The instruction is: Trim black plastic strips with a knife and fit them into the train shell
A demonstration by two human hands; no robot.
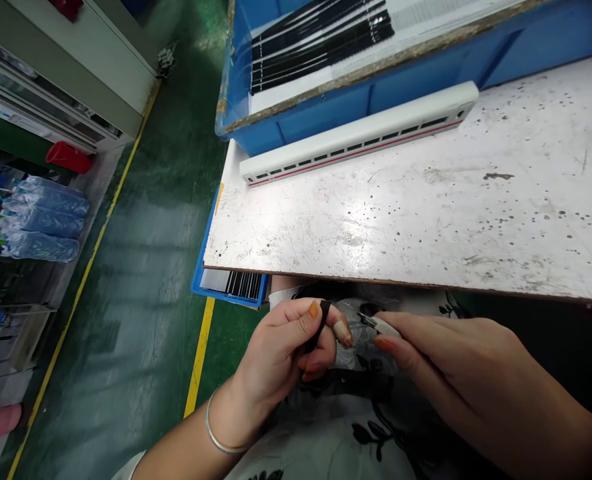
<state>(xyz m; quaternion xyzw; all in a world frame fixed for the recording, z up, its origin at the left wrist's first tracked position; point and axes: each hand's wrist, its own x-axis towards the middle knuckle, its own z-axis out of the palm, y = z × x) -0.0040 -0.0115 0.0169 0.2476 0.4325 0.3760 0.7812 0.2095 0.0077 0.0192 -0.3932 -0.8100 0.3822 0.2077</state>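
Observation:
My left hand (281,350) pinches a thin black strip (318,327) between its fingers and a taped thumb tip (343,334). My right hand (456,363) holds small white-handled snips (379,325), whose metal tips sit close to the strip's upper end. Both hands are over my lap, below the front edge of a scuffed white workbench (401,200). A white model train carriage (359,135) with a red stripe and dark windows lies on the bench, out of reach of neither hand's grip. A silver bangle (221,427) circles my left wrist.
A blue crate (326,107) at the bench's far side holds rows of black strips on white sheets. A smaller blue tray (231,283) with black strips sits below the bench's left end. Green floor with yellow lines lies to the left, beside shrink-wrapped bottles and a grey cabinet.

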